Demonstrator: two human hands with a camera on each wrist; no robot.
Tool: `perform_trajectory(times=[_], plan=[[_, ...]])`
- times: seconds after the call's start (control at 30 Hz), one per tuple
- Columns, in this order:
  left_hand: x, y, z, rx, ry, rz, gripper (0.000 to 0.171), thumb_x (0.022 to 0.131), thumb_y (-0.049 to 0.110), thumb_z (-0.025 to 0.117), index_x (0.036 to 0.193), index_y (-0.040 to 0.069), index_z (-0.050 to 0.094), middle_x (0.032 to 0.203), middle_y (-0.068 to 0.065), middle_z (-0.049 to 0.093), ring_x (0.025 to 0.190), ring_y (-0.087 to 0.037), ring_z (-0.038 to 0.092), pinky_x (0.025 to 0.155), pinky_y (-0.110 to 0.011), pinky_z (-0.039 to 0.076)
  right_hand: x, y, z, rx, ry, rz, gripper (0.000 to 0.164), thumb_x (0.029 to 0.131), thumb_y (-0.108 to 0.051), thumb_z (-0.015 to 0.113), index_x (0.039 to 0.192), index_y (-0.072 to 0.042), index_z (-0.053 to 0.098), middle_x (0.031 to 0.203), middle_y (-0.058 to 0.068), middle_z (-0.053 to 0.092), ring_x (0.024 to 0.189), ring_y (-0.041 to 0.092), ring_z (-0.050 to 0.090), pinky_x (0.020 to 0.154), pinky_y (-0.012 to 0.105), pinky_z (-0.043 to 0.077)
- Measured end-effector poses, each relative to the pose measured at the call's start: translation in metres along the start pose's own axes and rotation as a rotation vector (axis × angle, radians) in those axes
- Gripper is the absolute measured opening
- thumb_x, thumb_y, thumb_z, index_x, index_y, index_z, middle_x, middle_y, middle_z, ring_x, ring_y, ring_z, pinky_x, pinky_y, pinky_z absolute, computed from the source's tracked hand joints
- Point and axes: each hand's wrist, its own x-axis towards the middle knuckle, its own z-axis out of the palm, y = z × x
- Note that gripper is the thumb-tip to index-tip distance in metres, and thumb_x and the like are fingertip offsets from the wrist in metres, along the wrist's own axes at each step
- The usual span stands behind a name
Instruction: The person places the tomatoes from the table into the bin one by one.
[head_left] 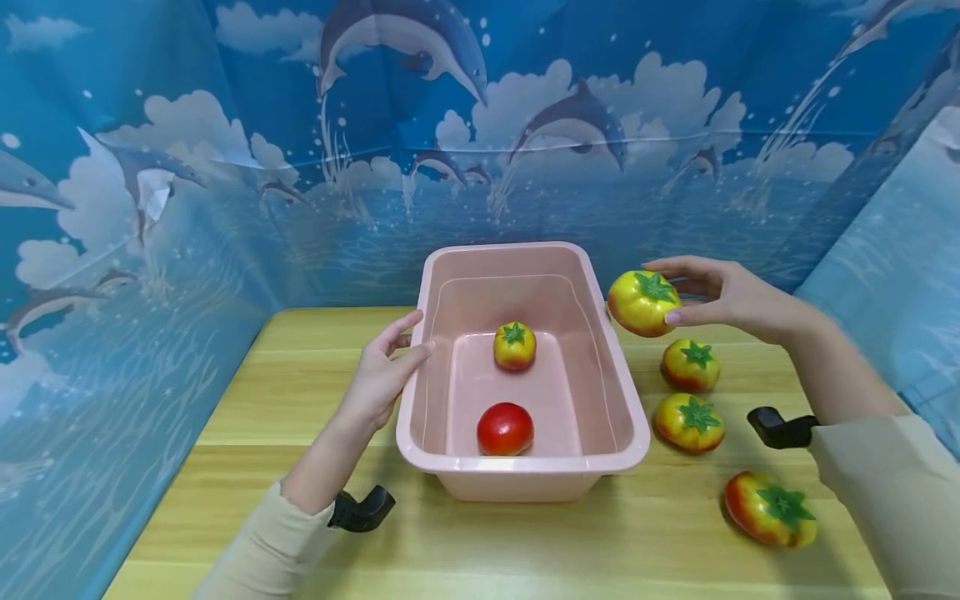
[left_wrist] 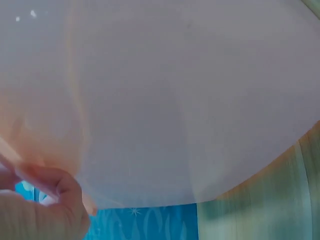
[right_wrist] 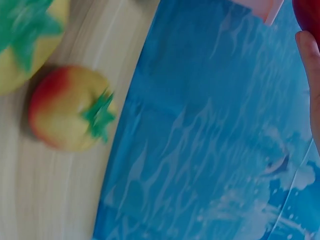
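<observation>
A pink plastic tub (head_left: 525,465) stands on the wooden table, holding a yellow tomato (head_left: 514,347) with a green leafy top and a red tomato (head_left: 506,429). My left hand (head_left: 378,375) grips the tub's left rim, the thumb on top; in the left wrist view the tub wall (left_wrist: 150,100) fills most of the picture. Raised just beyond the tub's right rim, a yellow tomato with red shading (head_left: 641,307) is held between the thumb and fingers of my right hand (head_left: 727,300). Only the edge of that tomato (right_wrist: 311,15) shows in the right wrist view.
Right of the tub lie three more yellow-red tomatoes: one below my right hand (head_left: 691,365), one nearer (head_left: 689,423), and one by the right sleeve (head_left: 770,509). A blue dolphin-print curtain (head_left: 360,225) hangs behind the table and along both sides.
</observation>
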Motion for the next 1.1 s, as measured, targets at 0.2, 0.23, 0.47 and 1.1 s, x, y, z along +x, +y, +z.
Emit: perform_trajectory(times=[0.2, 0.23, 0.47, 1.1], plan=[[0.0, 0.0, 0.007, 0.062, 0.089, 0.008, 0.049, 0.091, 0.008, 0.058, 0.138, 0.011, 0.045, 0.105, -0.016, 0.045, 0.087, -0.025, 0.057, 0.074, -0.036, 0.056, 0.021, -0.011, 0.014, 0.034, -0.021, -0.015, 0.056, 0.088, -0.009, 0.063, 0.139, -0.013, 0.041, 0.133, 0.007, 0.047, 0.112, 0.01, 0.053, 0.083, 0.03, 0.053], [0.0, 0.0, 0.008, 0.069, 0.098, 0.006, 0.048, 0.091, 0.008, 0.058, 0.137, 0.012, 0.045, 0.104, -0.015, 0.045, 0.086, -0.025, 0.057, 0.074, -0.036, 0.056, 0.023, -0.013, 0.016, 0.036, -0.026, -0.023, 0.057, 0.088, -0.009, 0.063, 0.139, -0.012, 0.041, 0.133, 0.007, 0.046, 0.112, 0.01, 0.052, 0.084, 0.03, 0.053], [-0.001, -0.006, 0.009, 0.094, 0.122, 0.04, 0.046, 0.091, 0.01, 0.058, 0.136, 0.016, 0.047, 0.102, -0.013, 0.045, 0.081, -0.028, 0.063, 0.074, -0.038, 0.056, 0.037, -0.023, 0.028, 0.075, -0.059, -0.063, 0.057, 0.087, -0.008, 0.063, 0.139, -0.01, 0.041, 0.136, 0.01, 0.044, 0.117, 0.016, 0.048, 0.087, 0.03, 0.051], [0.001, -0.009, 0.008, 0.058, 0.105, 0.075, 0.048, 0.09, 0.008, 0.06, 0.136, 0.015, 0.048, 0.1, -0.013, 0.046, 0.075, -0.024, 0.063, 0.071, -0.037, 0.057, 0.063, -0.021, 0.058, 0.128, -0.166, -0.085, 0.059, 0.081, -0.011, 0.071, 0.134, -0.006, 0.045, 0.132, 0.012, 0.048, 0.112, 0.023, 0.056, 0.089, 0.033, 0.05]])
